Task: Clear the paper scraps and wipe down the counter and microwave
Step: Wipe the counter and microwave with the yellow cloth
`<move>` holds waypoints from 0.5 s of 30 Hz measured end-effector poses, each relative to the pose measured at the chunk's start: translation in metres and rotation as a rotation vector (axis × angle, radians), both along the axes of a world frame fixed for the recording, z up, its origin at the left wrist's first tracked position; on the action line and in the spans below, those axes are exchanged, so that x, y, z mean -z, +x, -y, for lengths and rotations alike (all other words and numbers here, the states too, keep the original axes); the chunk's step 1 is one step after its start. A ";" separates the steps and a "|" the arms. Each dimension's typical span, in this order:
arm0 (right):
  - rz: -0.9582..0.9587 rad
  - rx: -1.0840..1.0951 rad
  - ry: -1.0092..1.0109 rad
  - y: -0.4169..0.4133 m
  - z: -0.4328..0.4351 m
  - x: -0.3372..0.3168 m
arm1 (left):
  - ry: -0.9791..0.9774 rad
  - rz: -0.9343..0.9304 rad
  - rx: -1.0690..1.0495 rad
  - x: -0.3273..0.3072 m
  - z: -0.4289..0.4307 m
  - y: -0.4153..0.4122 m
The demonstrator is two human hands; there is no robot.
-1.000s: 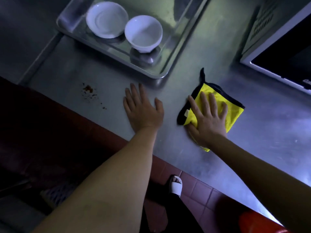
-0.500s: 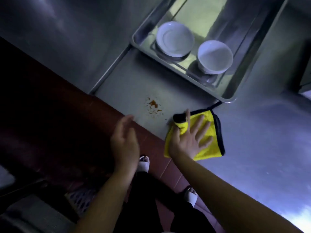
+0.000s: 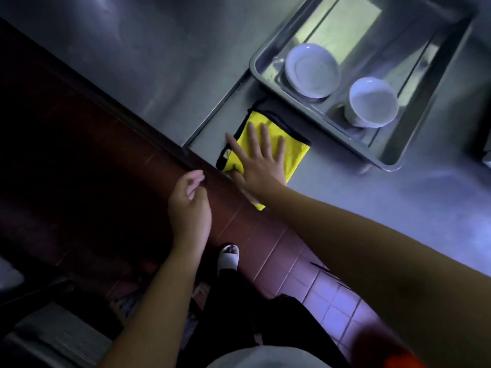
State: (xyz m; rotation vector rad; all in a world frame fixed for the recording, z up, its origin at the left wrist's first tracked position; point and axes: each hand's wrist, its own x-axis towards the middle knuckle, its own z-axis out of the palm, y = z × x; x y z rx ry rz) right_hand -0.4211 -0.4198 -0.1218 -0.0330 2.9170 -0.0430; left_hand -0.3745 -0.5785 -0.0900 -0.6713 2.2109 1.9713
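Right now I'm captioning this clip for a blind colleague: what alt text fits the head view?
A person's right hand presses flat on a yellow cloth near the front edge of the steel counter, beside a metal tray holding a white dish and a white bowl. The left hand, loosely curled and empty, hangs off the counter.

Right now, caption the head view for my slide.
Right hand presses a yellow cloth flat on the steel counter.

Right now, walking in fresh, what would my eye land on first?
The bright yellow cloth, pressed flat under the right hand on the steel counter, close to its front edge. Just behind it sits a metal tray holding a white plate and a white bowl.
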 end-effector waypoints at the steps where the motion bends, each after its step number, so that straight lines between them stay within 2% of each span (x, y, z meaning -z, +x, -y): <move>1: 0.010 -0.054 0.009 0.010 -0.007 -0.002 | 0.002 -0.011 0.040 0.000 -0.007 0.000; 6: 0.037 -0.138 0.037 0.086 -0.044 -0.001 | -0.062 -0.074 0.255 -0.003 -0.035 0.001; 15: 0.130 0.343 -0.068 0.230 -0.126 -0.016 | 0.054 -0.131 0.447 -0.034 -0.068 0.008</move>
